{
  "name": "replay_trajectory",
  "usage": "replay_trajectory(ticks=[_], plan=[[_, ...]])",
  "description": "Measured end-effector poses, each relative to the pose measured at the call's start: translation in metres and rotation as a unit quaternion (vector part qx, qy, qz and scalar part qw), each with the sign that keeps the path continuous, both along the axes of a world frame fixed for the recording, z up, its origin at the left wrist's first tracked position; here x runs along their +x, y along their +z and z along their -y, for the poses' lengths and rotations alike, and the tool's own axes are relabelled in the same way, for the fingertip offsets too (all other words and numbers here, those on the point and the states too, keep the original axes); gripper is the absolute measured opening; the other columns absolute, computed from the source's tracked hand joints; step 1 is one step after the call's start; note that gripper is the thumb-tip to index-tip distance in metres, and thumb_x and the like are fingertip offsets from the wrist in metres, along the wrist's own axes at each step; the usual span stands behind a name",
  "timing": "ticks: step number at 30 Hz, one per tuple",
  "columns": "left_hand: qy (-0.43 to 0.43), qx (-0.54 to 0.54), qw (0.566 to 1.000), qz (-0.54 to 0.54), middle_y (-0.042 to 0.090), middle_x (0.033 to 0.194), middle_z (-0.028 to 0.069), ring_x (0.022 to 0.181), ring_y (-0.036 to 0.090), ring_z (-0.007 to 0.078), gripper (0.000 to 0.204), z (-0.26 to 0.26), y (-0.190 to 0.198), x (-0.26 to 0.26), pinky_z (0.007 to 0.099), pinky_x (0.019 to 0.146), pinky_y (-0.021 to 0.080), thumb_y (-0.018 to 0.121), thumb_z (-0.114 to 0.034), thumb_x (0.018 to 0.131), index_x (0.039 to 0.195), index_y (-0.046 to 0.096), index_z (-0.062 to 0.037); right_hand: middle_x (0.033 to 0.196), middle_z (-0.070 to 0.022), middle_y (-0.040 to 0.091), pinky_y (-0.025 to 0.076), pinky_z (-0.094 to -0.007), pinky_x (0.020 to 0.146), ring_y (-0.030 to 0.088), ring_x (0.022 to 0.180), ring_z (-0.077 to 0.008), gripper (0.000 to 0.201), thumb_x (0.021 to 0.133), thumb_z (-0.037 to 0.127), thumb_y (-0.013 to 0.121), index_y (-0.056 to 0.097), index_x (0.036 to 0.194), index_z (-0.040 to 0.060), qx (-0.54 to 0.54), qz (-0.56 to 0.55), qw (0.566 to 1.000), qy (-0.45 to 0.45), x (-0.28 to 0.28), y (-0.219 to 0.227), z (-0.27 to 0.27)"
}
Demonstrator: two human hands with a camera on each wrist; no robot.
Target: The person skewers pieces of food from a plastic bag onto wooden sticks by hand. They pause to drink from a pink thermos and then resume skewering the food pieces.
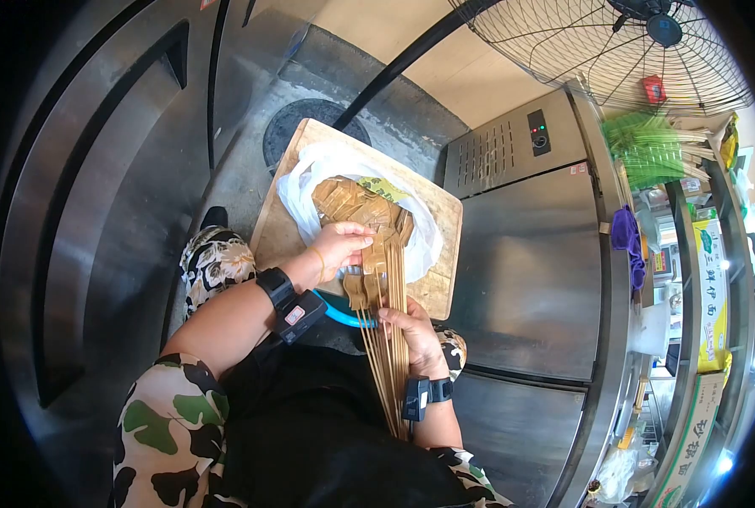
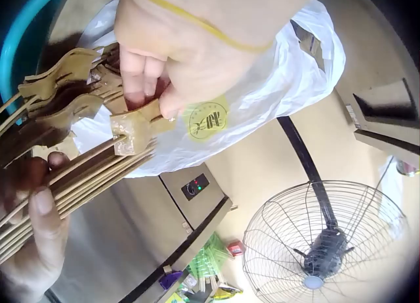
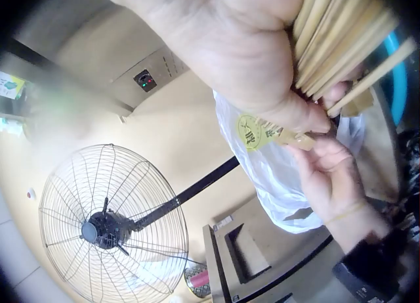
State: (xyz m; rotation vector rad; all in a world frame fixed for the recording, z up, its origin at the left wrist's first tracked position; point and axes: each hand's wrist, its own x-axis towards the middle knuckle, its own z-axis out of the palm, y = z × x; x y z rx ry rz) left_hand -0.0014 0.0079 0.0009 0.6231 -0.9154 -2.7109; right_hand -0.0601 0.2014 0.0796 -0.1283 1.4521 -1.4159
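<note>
My left hand (image 1: 339, 250), with a yellow band at the wrist, pinches a folded flat brown food piece (image 2: 133, 129), which looks like tofu skin, between thumb and fingers. In the left wrist view that piece sits at the tip of a thin wooden skewer. My right hand (image 1: 416, 334) grips a bundle of long bamboo skewers (image 1: 397, 296), their lower ends reaching toward my lap. Several skewers in the bundle carry folded brown pieces (image 1: 356, 290) at their tops. Just beyond both hands, more brown pieces (image 1: 344, 199) lie heaped in an open white plastic bag (image 1: 428, 237).
The bag rests on a wooden board (image 1: 269, 233) before my knees. A blue rim (image 1: 339, 317) shows beneath the board's near edge. Steel cabinets (image 1: 521, 271) stand to the right, a steel appliance (image 1: 132, 169) to the left. A wire fan (image 1: 614, 51) is at upper right.
</note>
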Motion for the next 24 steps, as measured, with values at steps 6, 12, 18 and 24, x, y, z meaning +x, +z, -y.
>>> replay_trajectory(ticks=[6, 12, 18, 24], plan=[[0.000, -0.197, 0.980, -0.041, 0.063, 0.089, 0.0013, 0.077, 0.059, 0.0077, 0.014, -0.004, 0.004, -0.001, 0.0218, 0.066, 0.049, 0.060, -0.007, 0.086, 0.099, 0.061, -0.0050, 0.069, -0.0019, 0.057, 0.042, -0.0201, 0.049, 0.052, 0.054, -0.0094, 0.021, 0.077, -0.001, 0.064, 0.055, 0.095, 0.0024, 0.009, -0.013, 1.000, -0.006, 0.000, 0.000, 0.000], [-0.033, -0.184, 0.981, -0.042, 0.063, 0.095, 0.0021, 0.081, 0.059, 0.0087, 0.027, -0.033, 0.021, 0.013, 0.0237, 0.068, 0.051, 0.064, -0.006, 0.083, 0.109, 0.053, -0.0052, 0.070, -0.0017, 0.057, 0.043, -0.0208, 0.052, 0.052, 0.056, -0.0090, 0.022, 0.076, 0.000, 0.065, 0.055, 0.096, 0.0027, -0.021, -0.010, 1.000, -0.005, -0.009, -0.007, -0.009], [-0.039, -0.199, 0.979, 0.006, 0.063, 0.097, 0.0075, 0.085, 0.061, 0.0125, 0.034, -0.055, 0.013, 0.004, 0.0267, 0.069, 0.052, 0.061, 0.001, 0.083, 0.109, 0.043, -0.0093, 0.074, -0.0010, 0.058, 0.043, -0.0204, 0.051, 0.052, 0.056, -0.0076, 0.024, 0.076, 0.000, 0.064, 0.055, 0.098, 0.0029, -0.031, -0.048, 0.998, 0.024, -0.016, -0.015, -0.018], [-0.046, -0.191, 0.978, 0.069, 0.059, 0.082, 0.0069, 0.074, 0.060, 0.0119, 0.035, -0.075, 0.009, -0.005, 0.0257, 0.060, 0.055, 0.062, 0.004, 0.081, 0.106, 0.040, -0.0070, 0.075, -0.0017, 0.058, 0.044, -0.0205, 0.052, 0.053, 0.057, -0.0078, 0.028, 0.075, -0.002, 0.063, 0.054, 0.101, 0.0012, -0.069, -0.019, 0.997, 0.013, -0.028, -0.027, -0.034]])
